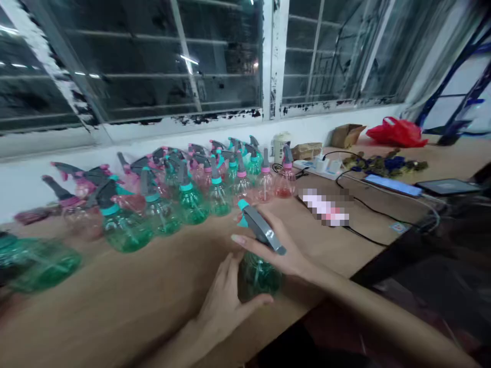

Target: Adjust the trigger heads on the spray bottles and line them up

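A green see-through spray bottle [263, 276] with a grey and turquoise trigger head [261, 227] is upright near the table's front edge. Round the lower left side of its body curves my left hand [228, 294], the thumb across the front. My right hand [286, 250] grips it higher up, at the neck just under the trigger head. The collar is hidden by my fingers. Behind my hands stand rows of green spray bottles [194, 204] and pink spray bottles [264, 184], most with grey trigger heads.
At the far left a green bottle [46, 266] lies blurred. To the right are a phone [372, 185] with a lit screen, a dark phone [447, 187], a power strip [318, 167], cables and a pixelated device [324, 207]. A red plastic bag [399, 133] lies farther back, below windows.
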`<state>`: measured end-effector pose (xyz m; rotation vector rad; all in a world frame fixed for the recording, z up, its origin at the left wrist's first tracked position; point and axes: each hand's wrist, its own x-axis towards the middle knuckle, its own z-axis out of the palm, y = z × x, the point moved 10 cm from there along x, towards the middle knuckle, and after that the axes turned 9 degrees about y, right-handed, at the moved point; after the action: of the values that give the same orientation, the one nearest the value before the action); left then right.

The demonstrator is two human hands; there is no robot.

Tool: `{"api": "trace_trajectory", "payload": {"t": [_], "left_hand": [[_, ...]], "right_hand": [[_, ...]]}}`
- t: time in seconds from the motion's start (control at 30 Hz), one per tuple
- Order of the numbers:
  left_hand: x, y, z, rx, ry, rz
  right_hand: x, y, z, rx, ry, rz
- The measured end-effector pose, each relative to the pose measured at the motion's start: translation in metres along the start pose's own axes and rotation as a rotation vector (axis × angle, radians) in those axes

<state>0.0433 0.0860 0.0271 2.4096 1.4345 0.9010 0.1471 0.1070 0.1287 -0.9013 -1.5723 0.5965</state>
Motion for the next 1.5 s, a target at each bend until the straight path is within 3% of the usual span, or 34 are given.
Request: {"api": "trace_trajectory", "payload": {"t": [0.1,0.2,0.37,0.5,0.67,1.0,1.5], "left_hand": [[-0.002,0.005,-0.004,0.044,-0.024,0.18],[-0.001,-0.001,-0.012,0.101,-0.038,0.261],[0.007,-0.026,-0.025,0.19,-0.009,0.182],[0.01,-0.036,-0.022,0.297,0.046,0.139],[0.01,-0.034,-0.016,0.38,0.081,0.178],[0.009,-0.038,-0.01,0.461,0.037,0.186],[0.009,-0.038,-0.006,0.451,-0.018,0.184]], "right_hand": [[0.001,0.002,0.001,-0.009,-0.005,-0.035],[0.001,0.002,0.003,0.008,-0.023,-0.065],[0.001,0.005,0.006,0.004,-0.032,-0.069],[0.004,0.009,0.007,-0.025,-0.022,-0.06],[0.004,0.012,-0.001,-0.063,-0.018,-0.072],[0.001,0.016,-0.027,-0.164,0.037,0.018],[0.002,0.037,-0.02,-0.075,0.038,0.048]]}}
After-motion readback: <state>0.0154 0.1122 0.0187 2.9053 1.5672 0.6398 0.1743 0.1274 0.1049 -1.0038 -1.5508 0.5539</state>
